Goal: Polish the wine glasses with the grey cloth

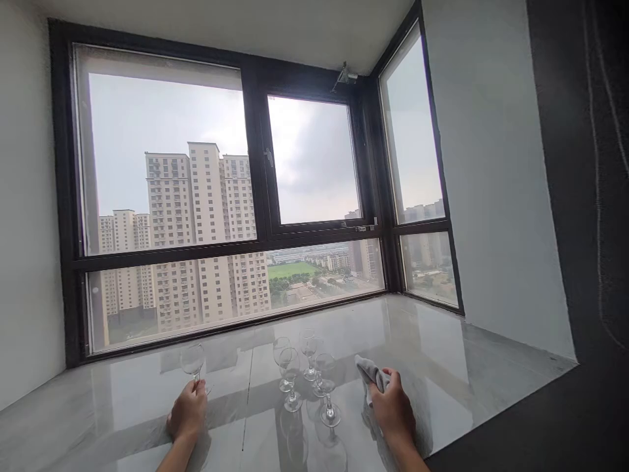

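My left hand (189, 408) is closed round the stem of a clear wine glass (192, 357), bowl upward, at the left of the glossy sill. Whether its foot touches the sill is hard to make out. My right hand (394, 408) grips a bunched grey cloth (371, 375), one end of which sticks out to the left past the fingers. Between the hands several clear stemmed glasses stand upright in a close group; the front ones are a glass (291, 380) on the left and a glass (328, 393) on the right, nearer my right hand.
The grey tiled window sill (432, 367) is shiny and mirrors the glasses. Behind it rises a dark-framed window (171, 255), with tall buildings outside. White walls (496, 196) close in both sides, and the sill's front edge slants down on the right.
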Demonstrator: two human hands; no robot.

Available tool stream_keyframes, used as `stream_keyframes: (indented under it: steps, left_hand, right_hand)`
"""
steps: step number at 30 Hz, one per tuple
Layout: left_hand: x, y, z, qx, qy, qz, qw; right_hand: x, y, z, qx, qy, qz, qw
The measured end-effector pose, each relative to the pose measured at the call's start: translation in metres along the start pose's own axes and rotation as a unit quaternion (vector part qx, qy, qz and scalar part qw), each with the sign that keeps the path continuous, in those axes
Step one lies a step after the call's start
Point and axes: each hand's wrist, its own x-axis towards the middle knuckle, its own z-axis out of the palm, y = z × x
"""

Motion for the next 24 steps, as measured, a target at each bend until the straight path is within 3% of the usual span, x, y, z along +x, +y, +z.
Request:
stream_keyframes:
  steps: [4,7,10,12,16,24]
  left_hand:
    - [-0.031,0.020,-0.002,-0.129,0.116,0.141,0.975]
    - [-0.069,0.043,0.002,-0.158,0.119,0.316,0.928]
    - [-0.106,0.059,0.003,-0.116,0.099,0.493,0.857]
    - [-0.123,0.063,0.001,-0.087,0.079,0.569,0.814]
    - [-0.136,0.061,-0.002,-0.054,0.075,0.611,0.786]
    - [-0.136,0.059,0.002,-0.018,0.067,0.590,0.804]
  right_hand:
    - [0.001,0.000,0.001,0.021,-0.016,-0.001,1.000]
    - [0.002,0.000,0.001,0.015,-0.011,-0.005,1.000]
    - [0.002,0.000,0.000,0.019,-0.005,-0.006,1.000]
    - [0.000,0.000,-0.001,0.016,-0.002,-0.008,1.000]
    - [-0.004,-0.004,-0.006,0.007,0.003,-0.001,1.000]
    - [-0.006,-0.004,-0.006,0.022,0.010,0.000,1.000]
